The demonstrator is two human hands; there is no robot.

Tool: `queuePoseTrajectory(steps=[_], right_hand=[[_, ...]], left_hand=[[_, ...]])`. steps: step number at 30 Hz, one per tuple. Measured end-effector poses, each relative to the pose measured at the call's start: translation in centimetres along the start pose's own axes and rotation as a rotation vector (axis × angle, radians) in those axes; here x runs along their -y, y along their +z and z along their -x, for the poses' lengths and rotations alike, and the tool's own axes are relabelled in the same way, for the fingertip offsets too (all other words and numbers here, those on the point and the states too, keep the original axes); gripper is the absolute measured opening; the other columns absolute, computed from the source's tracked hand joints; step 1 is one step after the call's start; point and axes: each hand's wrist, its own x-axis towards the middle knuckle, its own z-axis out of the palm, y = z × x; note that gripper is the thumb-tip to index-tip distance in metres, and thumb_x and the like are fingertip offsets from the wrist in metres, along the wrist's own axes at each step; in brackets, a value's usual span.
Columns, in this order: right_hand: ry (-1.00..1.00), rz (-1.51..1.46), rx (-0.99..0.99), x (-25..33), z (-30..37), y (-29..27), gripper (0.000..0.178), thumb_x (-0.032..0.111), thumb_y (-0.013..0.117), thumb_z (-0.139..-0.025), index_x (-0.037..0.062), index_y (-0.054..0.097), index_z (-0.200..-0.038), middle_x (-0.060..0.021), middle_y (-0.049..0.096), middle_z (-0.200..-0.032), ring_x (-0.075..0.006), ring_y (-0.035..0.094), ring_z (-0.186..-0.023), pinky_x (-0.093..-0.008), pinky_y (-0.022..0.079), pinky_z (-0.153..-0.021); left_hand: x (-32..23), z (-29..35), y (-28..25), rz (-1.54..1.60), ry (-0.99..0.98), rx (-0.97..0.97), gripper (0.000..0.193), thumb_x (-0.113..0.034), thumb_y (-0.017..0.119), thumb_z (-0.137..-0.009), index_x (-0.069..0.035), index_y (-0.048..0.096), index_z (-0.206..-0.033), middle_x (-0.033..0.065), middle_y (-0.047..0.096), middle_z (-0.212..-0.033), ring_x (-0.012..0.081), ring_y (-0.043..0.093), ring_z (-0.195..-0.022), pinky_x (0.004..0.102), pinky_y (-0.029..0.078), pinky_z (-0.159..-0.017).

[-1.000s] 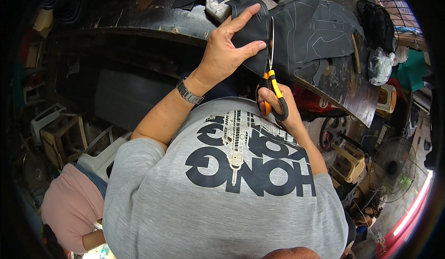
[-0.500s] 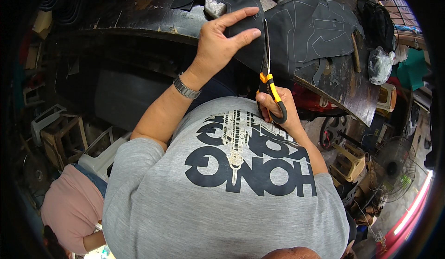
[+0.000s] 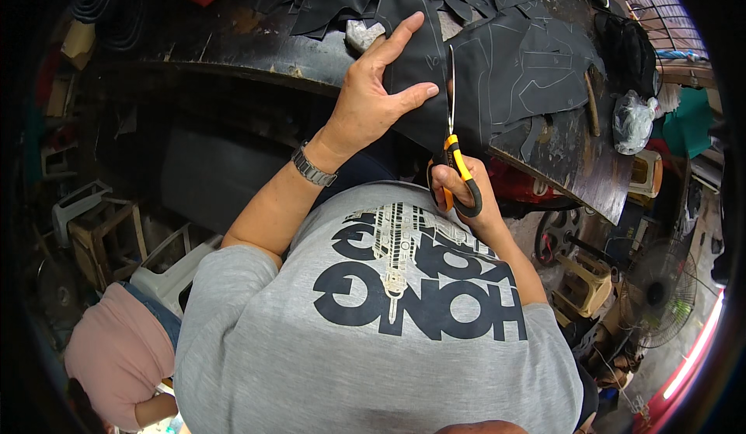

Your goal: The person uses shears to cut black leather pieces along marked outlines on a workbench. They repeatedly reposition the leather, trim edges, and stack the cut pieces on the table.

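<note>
My left hand [image 3: 373, 84] lies at the edge of a black sheet [image 3: 416, 57] marked with pale lines, thumb and index finger spread wide. Its other fingers are hidden behind the hand. In my right hand [image 3: 471, 193] is a pair of scissors [image 3: 451, 135] with yellow and black handles, blades pointing away from me. The blades stand along a slit in the black material, just right of my left thumb. To their right spreads more black material [image 3: 536, 61] with pale outlined shapes.
Black cut pieces [image 3: 334, 3] are heaped at the back of the dark worktable [image 3: 225, 49]. A grey-white lump [image 3: 364, 36] sits beside my left hand. A wooden stick [image 3: 593, 104] and a clear plastic bag [image 3: 634, 123] are at the right. Another person [image 3: 120, 352] is at the lower left.
My left thumb and index finger have spread further apart, the thumb moving nearer to me. The scissors have shifted slightly toward me, and their handles look wider apart.
</note>
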Motion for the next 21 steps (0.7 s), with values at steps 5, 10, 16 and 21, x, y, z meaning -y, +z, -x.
queuePoseTrajectory(steps=[5,10,16,21], right_hand=[[0.067,-0.002,-0.013,0.1,0.1,-0.1,0.034,0.031,0.078,-0.089,0.0045,0.060,-0.076,0.0006,0.052,-0.054,-0.0072,0.048,-0.043,-0.0221,0.038,-0.042],[0.121,-0.008,-0.025,0.4,0.4,0.3,0.033,0.028,0.079,-0.088,0.0045,0.061,-0.074,0.0009,0.052,-0.054,-0.0070,0.048,-0.043,-0.0223,0.037,-0.042],[0.050,-0.089,-0.020,0.4,-0.4,0.0,0.035,0.034,0.077,-0.088,0.0044,0.061,-0.080,-0.0005,0.056,-0.062,-0.0080,0.054,-0.052,-0.0225,0.042,-0.048],[0.027,-0.079,-0.031,0.0,-0.2,0.2,0.034,0.034,0.077,-0.089,0.0053,0.060,-0.080,0.0007,0.054,-0.060,-0.0070,0.052,-0.050,-0.0220,0.040,-0.046]], left_hand=[[0.3,-0.2,-0.1,0.037,-0.003,0.029,0.075,-0.005,0.081,-0.080,-0.002,0.046,-0.147,0.0122,0.046,-0.153,0.0185,0.043,-0.140,0.0318,0.031,-0.117],[0.4,-1.0,0.2,0.098,-0.084,-0.045,0.068,-0.004,0.080,-0.079,-0.004,0.054,-0.142,0.0079,0.062,-0.115,0.0140,0.058,-0.109,0.0259,0.044,-0.099],[-0.6,-1.1,0.7,0.043,-0.074,0.034,0.071,0.001,0.079,-0.081,-0.002,0.050,-0.146,0.0064,0.059,-0.126,0.0117,0.055,-0.114,0.0248,0.041,-0.103],[-1.0,-0.8,1.3,-0.016,-0.034,0.022,0.072,0.002,0.079,-0.081,-0.003,0.049,-0.146,0.0056,0.059,-0.123,0.0106,0.056,-0.110,0.0239,0.043,-0.100]])
